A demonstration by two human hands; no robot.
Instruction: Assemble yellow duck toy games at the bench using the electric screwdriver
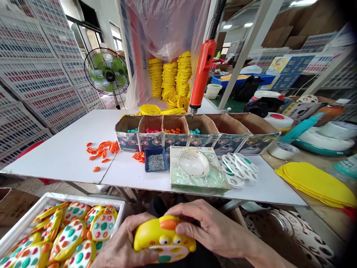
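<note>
A yellow plastic toy (152, 232) with two eyes, an orange piece on top and a pale panel with coloured buttons is held above my lap. My left hand (126, 242) grips its left side, thumb across the lower front. On the other side, my right hand (202, 227) has its thumb against the orange piece and its fingers over the top. Beyond the hands, on the white table, lies a green box (199, 182) with a clear round dish (193, 163) on it. A blue tray (156, 160) of small metal screws stands beside the box.
A divided cardboard bin (175, 140) holds small coloured pieces. Above it hangs an orange electric screwdriver (203, 72). Orange parts (103, 150) and white rings (238, 167) lie on the table. At lower left, a white crate (83, 196) contains several similar toys. Yellow sheets (315, 182) are at right.
</note>
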